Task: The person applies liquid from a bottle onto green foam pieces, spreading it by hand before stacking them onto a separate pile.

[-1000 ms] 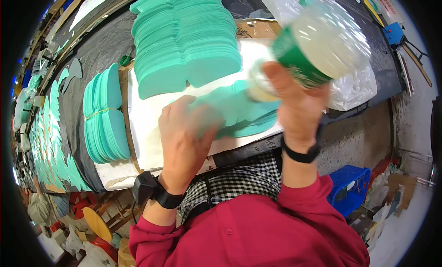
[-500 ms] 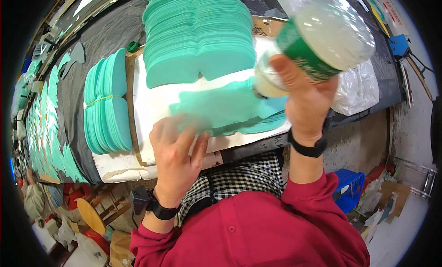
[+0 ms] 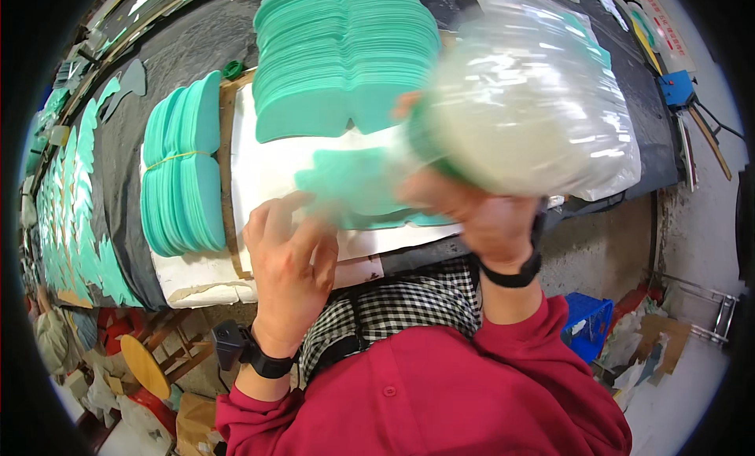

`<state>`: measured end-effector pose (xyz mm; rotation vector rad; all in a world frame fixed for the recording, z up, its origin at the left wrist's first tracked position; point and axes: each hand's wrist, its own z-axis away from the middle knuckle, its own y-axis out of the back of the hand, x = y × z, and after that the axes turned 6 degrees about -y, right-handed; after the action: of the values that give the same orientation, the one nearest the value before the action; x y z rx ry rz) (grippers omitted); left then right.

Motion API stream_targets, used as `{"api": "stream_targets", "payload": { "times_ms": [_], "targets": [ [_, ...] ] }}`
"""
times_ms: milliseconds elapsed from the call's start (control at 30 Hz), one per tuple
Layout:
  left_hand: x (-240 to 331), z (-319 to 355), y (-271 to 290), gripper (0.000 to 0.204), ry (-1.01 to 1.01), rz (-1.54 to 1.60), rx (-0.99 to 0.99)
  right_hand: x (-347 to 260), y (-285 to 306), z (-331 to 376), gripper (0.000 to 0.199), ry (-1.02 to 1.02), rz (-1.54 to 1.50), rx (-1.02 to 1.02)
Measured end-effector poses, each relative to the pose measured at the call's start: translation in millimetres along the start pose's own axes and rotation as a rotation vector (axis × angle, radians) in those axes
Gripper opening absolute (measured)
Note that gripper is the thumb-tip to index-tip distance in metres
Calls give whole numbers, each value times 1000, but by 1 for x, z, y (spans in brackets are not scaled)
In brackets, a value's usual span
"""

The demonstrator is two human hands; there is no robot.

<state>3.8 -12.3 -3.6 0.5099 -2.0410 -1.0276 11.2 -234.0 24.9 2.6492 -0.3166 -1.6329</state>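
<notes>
A large translucent plastic bottle [image 3: 535,102] with a green band is in my right hand [image 3: 472,208], whose fingers wrap round it. The bottle is tilted, its wide bottom end toward me, and smeared by motion. Its narrow end is hidden or blurred over a low layer of teal foam-like sheets [image 3: 346,173] on white board. At the left edge of these sheets, my left hand [image 3: 287,251] has its fingers bent and apart, tips blurred. Whether those fingertips touch the sheets is hard to make out.
Behind stands a tall row of stacked teal pieces [image 3: 346,55]. A banded teal bundle [image 3: 182,173] lies at the left, with a green cap [image 3: 233,69] nearby. Teal offcuts [image 3: 75,228] cover the far left. Clear plastic film [image 3: 621,161] lies at right; a blue crate [image 3: 586,326] stands below the table.
My right hand has turned and brought the bottle lower, its bottom end swinging nearer to me. My left hand has shifted slightly left at the sheets' edge.
</notes>
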Motion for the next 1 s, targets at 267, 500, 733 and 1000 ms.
{"api": "stream_targets", "payload": {
  "times_ms": [267,500,733,1000],
  "targets": [
    [3,-6,-3,28,25,18,-64,22,129,21,50,-43,120,539],
    [4,-4,-3,29,56,64,-116,6,126,28,53,17,6,760],
    [3,-5,-3,30,72,105,-127,14,107,48,63,-20,35,730],
    [-6,1,2,31,96,195,-121,-9,34,53,98,-38,19,477]
  ]
}}
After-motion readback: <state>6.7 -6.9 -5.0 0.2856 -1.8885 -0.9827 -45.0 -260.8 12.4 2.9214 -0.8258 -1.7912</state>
